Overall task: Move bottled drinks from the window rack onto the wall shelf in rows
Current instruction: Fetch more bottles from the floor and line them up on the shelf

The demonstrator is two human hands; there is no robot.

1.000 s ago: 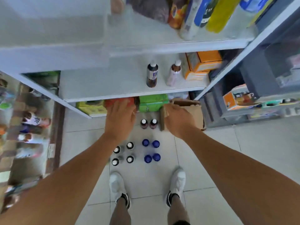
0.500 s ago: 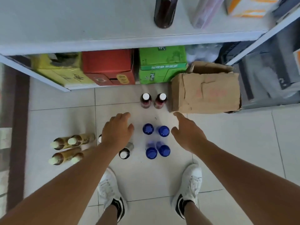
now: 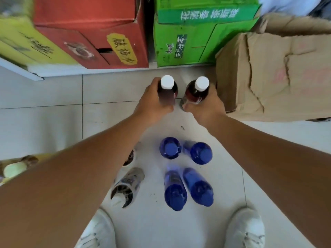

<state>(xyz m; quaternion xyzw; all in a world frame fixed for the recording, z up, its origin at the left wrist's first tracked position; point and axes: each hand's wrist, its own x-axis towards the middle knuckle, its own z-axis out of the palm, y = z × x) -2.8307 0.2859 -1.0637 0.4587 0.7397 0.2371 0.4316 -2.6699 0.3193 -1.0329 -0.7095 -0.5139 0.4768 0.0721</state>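
Two bottles (image 3: 167, 86) upright, caps up; left hand (image 3: 152, 104) grips one, right hand (image 3: 206, 107) other.

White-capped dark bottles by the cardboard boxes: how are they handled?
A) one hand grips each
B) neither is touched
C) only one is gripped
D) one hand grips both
A: the left hand grips the left white-capped dark bottle, the right hand the right white-capped dark bottle.

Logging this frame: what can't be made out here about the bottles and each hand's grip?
Head view only.
- Left dark bottle and right dark bottle: labels blurred; bases hidden by the left hand and right hand, so lifted or standing is unclear.
- Half-hidden bottle: covered by the left forearm.
- Pale-capped bottles: cut off by the left edge, blurred.
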